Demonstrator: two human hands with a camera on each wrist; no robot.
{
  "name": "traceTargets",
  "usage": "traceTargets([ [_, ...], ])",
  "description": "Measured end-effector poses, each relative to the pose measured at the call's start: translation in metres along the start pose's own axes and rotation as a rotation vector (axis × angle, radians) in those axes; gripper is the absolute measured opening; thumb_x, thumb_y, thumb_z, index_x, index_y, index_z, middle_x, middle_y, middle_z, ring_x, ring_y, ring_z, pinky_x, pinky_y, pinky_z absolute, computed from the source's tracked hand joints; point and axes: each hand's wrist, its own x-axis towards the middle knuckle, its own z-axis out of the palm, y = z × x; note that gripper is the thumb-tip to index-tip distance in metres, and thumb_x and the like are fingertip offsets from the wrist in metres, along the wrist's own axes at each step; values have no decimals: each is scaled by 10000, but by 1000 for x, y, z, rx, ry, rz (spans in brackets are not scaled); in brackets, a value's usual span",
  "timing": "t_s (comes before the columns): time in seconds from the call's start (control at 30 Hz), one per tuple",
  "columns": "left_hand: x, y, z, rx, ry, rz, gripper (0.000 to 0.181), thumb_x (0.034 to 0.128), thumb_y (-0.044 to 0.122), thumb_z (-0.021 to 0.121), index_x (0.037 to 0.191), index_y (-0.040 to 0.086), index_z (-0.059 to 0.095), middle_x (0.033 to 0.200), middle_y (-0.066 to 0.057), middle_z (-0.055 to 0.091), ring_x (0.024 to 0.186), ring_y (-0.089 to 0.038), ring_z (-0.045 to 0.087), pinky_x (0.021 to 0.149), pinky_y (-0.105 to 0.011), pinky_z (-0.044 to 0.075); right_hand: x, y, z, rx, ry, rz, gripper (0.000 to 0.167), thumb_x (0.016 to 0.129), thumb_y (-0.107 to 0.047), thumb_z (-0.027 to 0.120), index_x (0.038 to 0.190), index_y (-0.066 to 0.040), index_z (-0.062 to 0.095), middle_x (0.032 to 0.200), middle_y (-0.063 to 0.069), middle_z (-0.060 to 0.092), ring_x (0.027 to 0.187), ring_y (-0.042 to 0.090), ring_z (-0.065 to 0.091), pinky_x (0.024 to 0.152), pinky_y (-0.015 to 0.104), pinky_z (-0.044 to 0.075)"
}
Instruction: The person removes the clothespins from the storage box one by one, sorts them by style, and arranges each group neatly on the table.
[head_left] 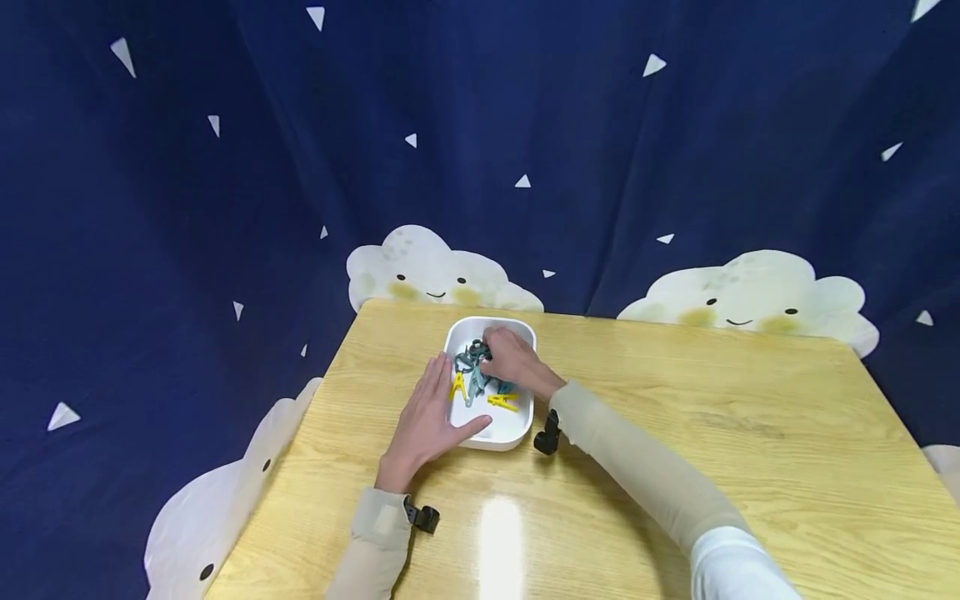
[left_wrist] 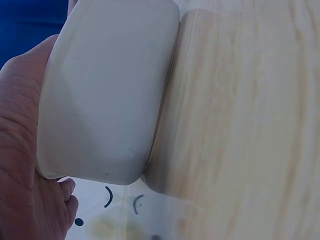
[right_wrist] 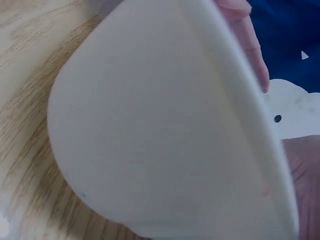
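Note:
A white plastic box [head_left: 492,432] on the table holds several clothespins. Two yellow clothespins [head_left: 502,402] lie in the near half of the box, and grey-green clothespins [head_left: 477,382] are heaped by its middle. The person's left hand [head_left: 429,417] rests against the left side of the box, fingers straight along the rim and thumb reaching over the near left corner. From the right, the person's right hand [head_left: 513,358] reaches into the box, fingers bent down at the dark clothespins; its fingertips are hidden. Both wrist views are mostly filled by the white outer wall [left_wrist: 105,95].
The wooden table [head_left: 720,433] stretches far to the right of the box. Behind it hangs a dark blue curtain [head_left: 465,100] with white triangles and smiling clouds. Black wrist cameras [head_left: 423,518] sit on both sleeves.

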Motion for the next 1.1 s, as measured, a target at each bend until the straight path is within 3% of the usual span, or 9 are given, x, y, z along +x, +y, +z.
traceTargets([
  [0.13,-1,1,-1,-5,-11,-6,1248,848,855,570,1666,24,126,1760,-117,65,1623,-264,42,1302,-469,153,-1,-1,-2,33,-56,3,443,874,-266,825,1186,-19,629,965,41,616,831,184,574,702,304,525],
  [0.33,0,2,0,3,-20,-16,1252,845,873,546,1670,35,116,1763,-84,30,1624,-258,34,1304,-457,144,-1,-4,-1,27,-94,0,454,887,-396,809,1116,-64,599,946,39,583,812,180,564,652,277,495],
  [0.63,0,2,-1,4,-12,-13,1242,854,852,564,1668,27,118,1758,-127,74,1621,-288,62,1298,-464,155,1,-9,2,81,-24,72,450,835,-371,877,1031,-65,613,919,43,576,752,195,575,602,293,499],
  [0.9,-2,1,0,18,3,-7,1251,845,873,545,1660,5,159,1756,-113,71,1621,-294,61,1299,-477,171,-9,-5,-10,131,88,50,609,794,-393,886,1219,-21,658,1025,63,684,881,212,625,768,379,554],
  [1.1,0,2,0,30,18,-9,1252,846,882,528,1662,9,154,1752,-138,107,1616,-326,96,1298,-484,186,-21,9,-25,158,147,67,677,808,-446,880,1291,-35,643,1034,81,645,894,242,602,767,400,533],
])
